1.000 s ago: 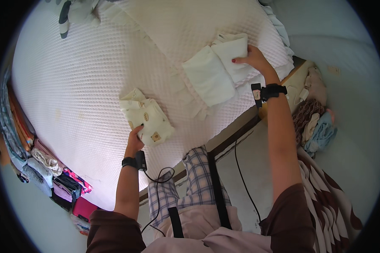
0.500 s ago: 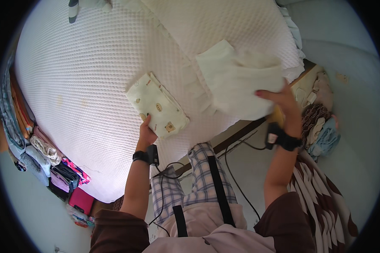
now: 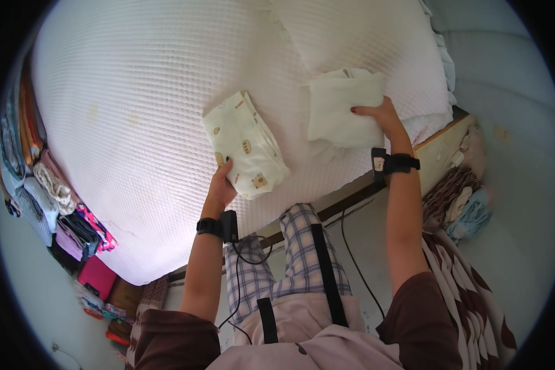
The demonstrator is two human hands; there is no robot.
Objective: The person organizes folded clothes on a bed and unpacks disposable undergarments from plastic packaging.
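My left hand (image 3: 221, 185) grips the near left edge of a folded cream cloth (image 3: 245, 145) printed with small bears and other brown and yellow figures. Its thumb lies on top, and the fingers are hidden beneath. To the right, my right hand (image 3: 381, 118) holds a folded plain whitish cloth (image 3: 342, 111) by its right edge, thumb across the top face and fingers out of sight underneath. Both cloths are over the quilted white bedcover (image 3: 148, 123), a gap between them. Whether the plain cloth rests on the bed or is held just above it, I cannot tell.
Folded clothes (image 3: 58, 191) in several stacks line the bed's left side, with a pink case (image 3: 97, 276) near them. At the right are a wooden bedside surface (image 3: 441, 145), crumpled clothes (image 3: 468, 213) and a brown-and-white patterned fabric (image 3: 459, 283). Black cables (image 3: 357, 271) hang by my legs.
My right hand has moved left and away from me with the plain cloth, which now looks smaller and more neatly folded. The bear-print cloth stays in my left hand, shifted slightly right in view.
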